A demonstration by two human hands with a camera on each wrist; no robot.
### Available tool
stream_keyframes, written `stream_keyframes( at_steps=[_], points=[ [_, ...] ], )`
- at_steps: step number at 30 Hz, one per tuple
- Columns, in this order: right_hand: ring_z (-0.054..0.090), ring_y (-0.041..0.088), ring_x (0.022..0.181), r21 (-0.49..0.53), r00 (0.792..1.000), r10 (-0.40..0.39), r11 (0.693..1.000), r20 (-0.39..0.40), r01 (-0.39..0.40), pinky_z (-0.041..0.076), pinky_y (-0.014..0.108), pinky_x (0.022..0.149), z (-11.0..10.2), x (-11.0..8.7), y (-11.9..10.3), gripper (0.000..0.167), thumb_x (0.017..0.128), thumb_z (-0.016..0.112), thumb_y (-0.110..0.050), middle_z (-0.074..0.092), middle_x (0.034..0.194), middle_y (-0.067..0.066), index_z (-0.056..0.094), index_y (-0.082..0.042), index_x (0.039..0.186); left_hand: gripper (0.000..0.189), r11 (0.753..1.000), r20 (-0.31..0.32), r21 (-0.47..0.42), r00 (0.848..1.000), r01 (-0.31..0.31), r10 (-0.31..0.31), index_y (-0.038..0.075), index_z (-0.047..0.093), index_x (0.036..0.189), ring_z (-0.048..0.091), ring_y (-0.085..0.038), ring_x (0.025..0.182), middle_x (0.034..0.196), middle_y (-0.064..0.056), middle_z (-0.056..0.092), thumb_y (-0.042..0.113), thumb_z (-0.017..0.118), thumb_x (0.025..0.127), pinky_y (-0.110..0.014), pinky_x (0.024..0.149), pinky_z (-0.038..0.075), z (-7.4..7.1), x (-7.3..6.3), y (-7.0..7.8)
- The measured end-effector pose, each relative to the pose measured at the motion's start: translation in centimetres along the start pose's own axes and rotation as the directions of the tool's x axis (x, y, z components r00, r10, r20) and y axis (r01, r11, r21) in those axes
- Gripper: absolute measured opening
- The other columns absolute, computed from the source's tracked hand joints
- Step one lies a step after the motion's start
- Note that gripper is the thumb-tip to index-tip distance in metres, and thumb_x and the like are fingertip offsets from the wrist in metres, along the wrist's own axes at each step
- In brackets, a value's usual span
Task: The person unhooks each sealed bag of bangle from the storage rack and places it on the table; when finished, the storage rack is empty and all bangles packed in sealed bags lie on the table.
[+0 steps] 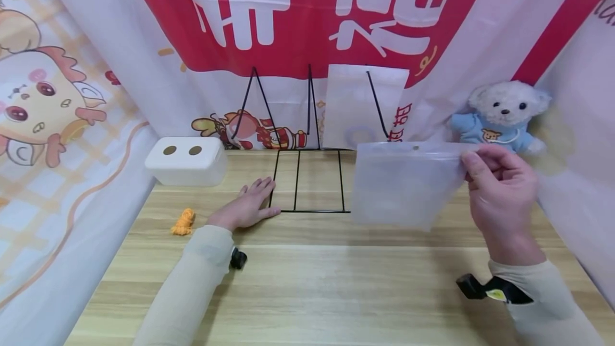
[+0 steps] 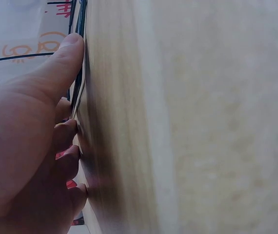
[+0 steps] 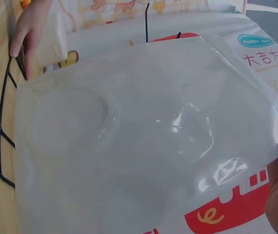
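My right hand (image 1: 502, 191) pinches a frosted plastic zip bag (image 1: 403, 186) by its upper right corner, between thumb and curled fingers. The bag hangs in front of the right part of a black wire rack (image 1: 312, 211). In the right wrist view a round outline shows through the bag's translucent film (image 3: 70, 122). My left hand (image 1: 247, 204) lies with its fingers outstretched at the rack's left end, fingertips and thumb right at the wire. Another whitish bag (image 1: 365, 100) stands upright among the rack's right dividers.
A white box with two round holes (image 1: 187, 162) stands at the back left of the wooden table (image 1: 307, 292). Nearer lies a small orange bundle of cord (image 1: 183, 222). A white teddy bear in blue (image 1: 504, 116) sits at the back right. Printed cloth (image 1: 298, 25) hangs behind the rack.
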State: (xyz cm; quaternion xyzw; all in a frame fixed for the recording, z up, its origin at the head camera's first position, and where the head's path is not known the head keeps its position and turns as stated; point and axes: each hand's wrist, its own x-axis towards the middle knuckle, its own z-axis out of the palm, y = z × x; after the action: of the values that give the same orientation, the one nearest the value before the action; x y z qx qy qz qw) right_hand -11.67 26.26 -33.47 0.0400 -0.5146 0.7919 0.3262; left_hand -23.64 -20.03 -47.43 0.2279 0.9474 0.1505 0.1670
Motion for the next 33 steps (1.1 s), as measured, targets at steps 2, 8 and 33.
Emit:
stream_keyframes(
  at_steps=[2, 8, 33],
  points=[
    [0.066, 0.018, 0.063, 0.012, 1.0, -0.013, 1.0, -0.007, 0.013, 0.064, 0.02, 0.064, -0.7, -0.2, -0.3, 0.018, 0.09, 0.077, 0.013, 0.074, 0.079, 0.014, 0.071, 0.021, 0.106, 0.087, 1.0, -0.003, 0.002, 1.0, -0.003, 0.003, 0.005, 0.018, 0.173, 0.007, -0.046, 0.168, 0.182, -0.019, 0.01, 0.052, 0.057, 0.11, -0.069, 0.135, 0.005, 0.0, 0.0, 0.0],
    [0.065, 0.016, 0.056, -0.002, 0.997, -0.052, 0.999, -0.056, 0.051, 0.06, 0.019, 0.054, -2.8, -1.3, -1.1, 0.009, 0.088, 0.075, 0.02, 0.074, 0.073, 0.013, 0.073, 0.02, 0.097, 0.086, 1.0, -0.009, 0.006, 1.0, -0.009, 0.009, 0.004, 0.018, 0.173, 0.007, -0.046, 0.168, 0.182, -0.02, 0.01, 0.051, 0.056, 0.111, -0.069, 0.135, 0.005, 0.0, 0.0, 0.1],
    [0.066, 0.017, 0.055, 0.138, 0.938, 0.154, 0.984, -0.311, -0.116, 0.059, 0.022, 0.052, -11.2, -3.2, -2.3, 0.013, 0.094, 0.063, 0.024, 0.07, 0.069, 0.014, 0.072, 0.016, 0.097, 0.085, 1.0, -0.007, 0.008, 1.0, -0.015, 0.015, 0.003, 0.019, 0.172, 0.008, -0.047, 0.168, 0.182, -0.021, 0.011, 0.048, 0.057, 0.111, -0.07, 0.134, 0.006, -0.3, -0.2, 0.5]
  ],
)
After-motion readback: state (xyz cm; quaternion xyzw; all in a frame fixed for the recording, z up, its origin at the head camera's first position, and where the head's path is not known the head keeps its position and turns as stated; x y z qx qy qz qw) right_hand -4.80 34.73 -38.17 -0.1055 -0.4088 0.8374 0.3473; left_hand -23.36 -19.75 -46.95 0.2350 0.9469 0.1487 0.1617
